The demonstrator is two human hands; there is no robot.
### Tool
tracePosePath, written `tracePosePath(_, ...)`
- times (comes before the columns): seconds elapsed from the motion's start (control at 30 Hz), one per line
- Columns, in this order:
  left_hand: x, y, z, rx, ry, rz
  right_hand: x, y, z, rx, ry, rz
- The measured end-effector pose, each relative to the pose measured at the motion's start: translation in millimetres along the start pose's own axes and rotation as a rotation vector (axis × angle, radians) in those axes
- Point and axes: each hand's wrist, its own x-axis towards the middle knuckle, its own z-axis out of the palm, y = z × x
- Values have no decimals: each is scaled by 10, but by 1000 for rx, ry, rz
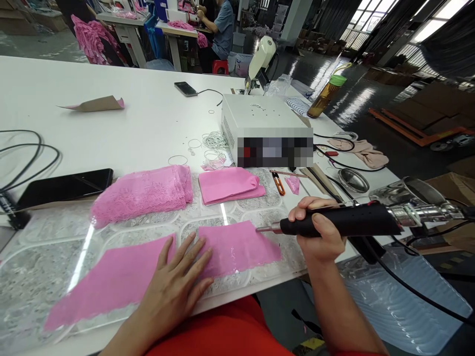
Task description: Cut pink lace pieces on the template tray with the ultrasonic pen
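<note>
My left hand (178, 277) lies flat with its fingers spread, across the neighbouring edges of two pink fabric pieces. One fabric piece (111, 277) stretches to the left; the other piece (233, 249) is on the right, under my fingertips. My right hand (321, 227) is wrapped round a black pen-shaped power tool (349, 221) with a thin metal tip. That tip points left, at the upper right edge of the right-hand piece; whether it touches, I cannot tell. Behind these lie a stack of pink lace (144, 193) and a folded pink cloth (230, 185).
A grey control box (260, 111) stands beyond the folded cloth, with elastic loops (215, 141) beside it. Orange thread snips (277, 184) lie near my right hand. A metal cup (406, 190) stands at right, a black phone (67, 188) at left. Cables trail off the right edge.
</note>
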Motion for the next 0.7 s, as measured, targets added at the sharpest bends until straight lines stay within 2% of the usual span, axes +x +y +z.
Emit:
tracePosePath(0.33,-1,5,4,-14,5,-9,5,21,-9,-8,-68,-16)
tracePosePath(0.7,-8,-18,10,-17,-7,7,-24,-168,-163,-28,-20,-15)
